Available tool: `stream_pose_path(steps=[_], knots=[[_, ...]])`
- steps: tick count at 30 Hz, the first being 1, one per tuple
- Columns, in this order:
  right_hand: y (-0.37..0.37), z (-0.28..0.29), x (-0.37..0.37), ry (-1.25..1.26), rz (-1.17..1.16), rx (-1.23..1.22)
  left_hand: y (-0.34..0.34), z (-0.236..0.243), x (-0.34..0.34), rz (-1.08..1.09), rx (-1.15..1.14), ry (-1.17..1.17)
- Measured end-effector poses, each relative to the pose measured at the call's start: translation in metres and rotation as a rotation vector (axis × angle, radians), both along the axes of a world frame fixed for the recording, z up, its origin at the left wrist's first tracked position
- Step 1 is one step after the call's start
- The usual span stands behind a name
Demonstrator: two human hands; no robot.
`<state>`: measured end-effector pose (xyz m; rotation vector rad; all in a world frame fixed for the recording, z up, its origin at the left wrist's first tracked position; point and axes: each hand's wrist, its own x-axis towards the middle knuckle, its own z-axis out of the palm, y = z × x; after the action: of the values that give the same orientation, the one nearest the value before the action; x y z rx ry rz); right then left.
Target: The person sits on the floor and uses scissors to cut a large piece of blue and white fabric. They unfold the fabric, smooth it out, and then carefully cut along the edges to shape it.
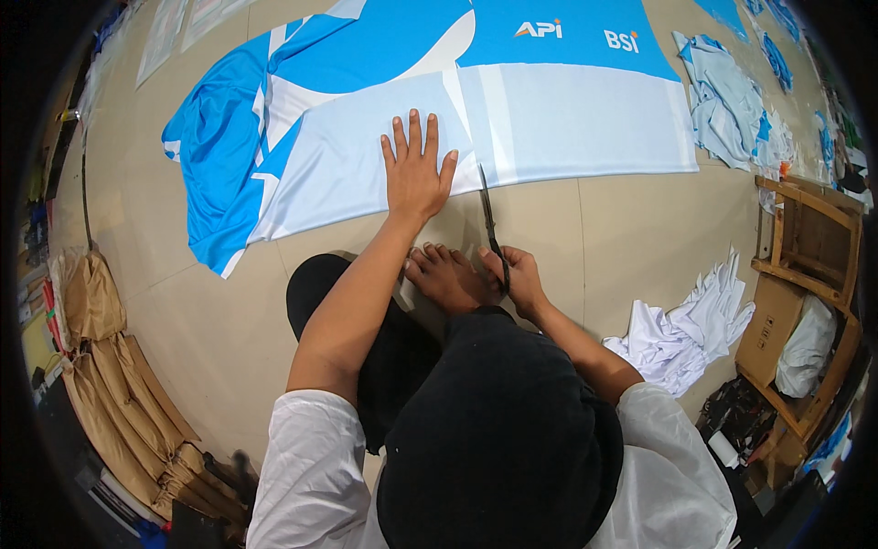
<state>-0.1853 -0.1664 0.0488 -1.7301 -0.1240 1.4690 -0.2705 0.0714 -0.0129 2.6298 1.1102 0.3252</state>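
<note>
My left hand (416,169) lies flat, fingers apart, on a pale blue panel (343,174) of printed fabric spread on the tiled floor. My right hand (517,274) is closed on black scissors (487,210), whose blades reach the fabric's lower edge, just right of my left hand, beside a white strip. Bright blue fabric (567,50) with printed lettering runs along the upper part, and a bunched blue section (210,128) lies at the left. My bare foot (448,284) rests on the floor between my arms, below the fabric.
A crumpled white cloth pile (677,325) lies at right, beside a wooden frame (805,238) and cardboard box (768,339). Light blue fabric pieces (722,110) lie at upper right. Brown paper rolls or bundles (128,403) line the left. Bare floor tiles (174,311) show below the fabric.
</note>
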Motion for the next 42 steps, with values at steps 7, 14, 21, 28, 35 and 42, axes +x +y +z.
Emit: stream_pose_path(steps=[7,14,21,28,35,42], knots=[[0.000,-0.008,-0.003,-0.028,-0.029,0.024,0.001,0.002,0.002,-0.002,-0.003,0.004],[0.003,-0.004,-0.005,-0.064,-0.013,-0.003,0.000,0.001,0.001,0.001,0.001,0.014],[-0.002,-0.011,-0.006,-0.114,-0.003,-0.017,0.000,0.004,0.002,-0.001,0.000,0.021],[-0.003,-0.012,-0.004,-0.098,-0.016,-0.017,0.000,0.001,0.001,0.003,0.006,0.016],[-0.005,-0.016,-0.006,-0.134,-0.048,0.004,0.000,0.002,0.001,0.005,0.006,0.016],[-0.003,-0.024,-0.001,-0.134,-0.015,-0.002,0.000,0.002,0.001,0.005,0.008,0.008]])
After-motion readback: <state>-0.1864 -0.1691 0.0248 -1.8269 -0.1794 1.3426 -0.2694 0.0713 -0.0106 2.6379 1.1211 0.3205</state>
